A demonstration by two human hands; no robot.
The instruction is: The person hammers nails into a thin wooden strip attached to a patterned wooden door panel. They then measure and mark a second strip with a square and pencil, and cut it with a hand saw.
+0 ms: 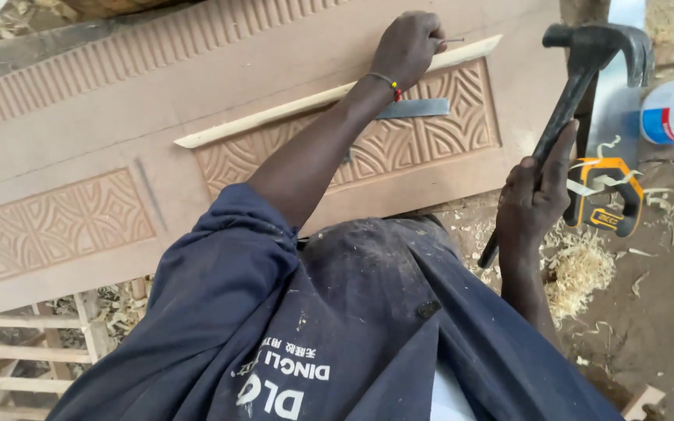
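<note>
A carved door (79, 148) lies across the far left. A pale strip (329, 97) runs slanting along its carved panel (431, 140), and a steel blade (415, 108) rests on the panel just below. The left hand (407, 47) sits on the strip, fingers (429, 35) pinching a nail (452, 40) at its far end. Right of the door, the right hand (536, 195) grips a hammer (579, 86), head raised, well apart from the nail. Shavings (583, 269) litter the floor.
</note>
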